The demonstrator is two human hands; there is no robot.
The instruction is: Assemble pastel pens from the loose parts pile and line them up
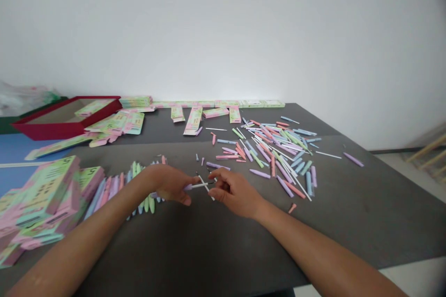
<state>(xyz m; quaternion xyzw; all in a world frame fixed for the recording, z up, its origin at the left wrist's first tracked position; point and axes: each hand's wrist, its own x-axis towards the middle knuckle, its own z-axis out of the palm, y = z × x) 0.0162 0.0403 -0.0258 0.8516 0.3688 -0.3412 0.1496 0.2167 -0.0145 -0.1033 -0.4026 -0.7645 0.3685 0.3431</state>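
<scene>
Big "5" on those pastel cartons [49, 190], and one more carton [93, 107] in the red box [52, 130]. Left hand [169, 183] pinches a purple pen [188, 187], white refill [200, 185] pointing at the right hand [239, 193]; can't tell if that's gripping.

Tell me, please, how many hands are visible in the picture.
2: the left hand, left of centre, holding a purple pen part; the right hand, just right of centre.
</scene>
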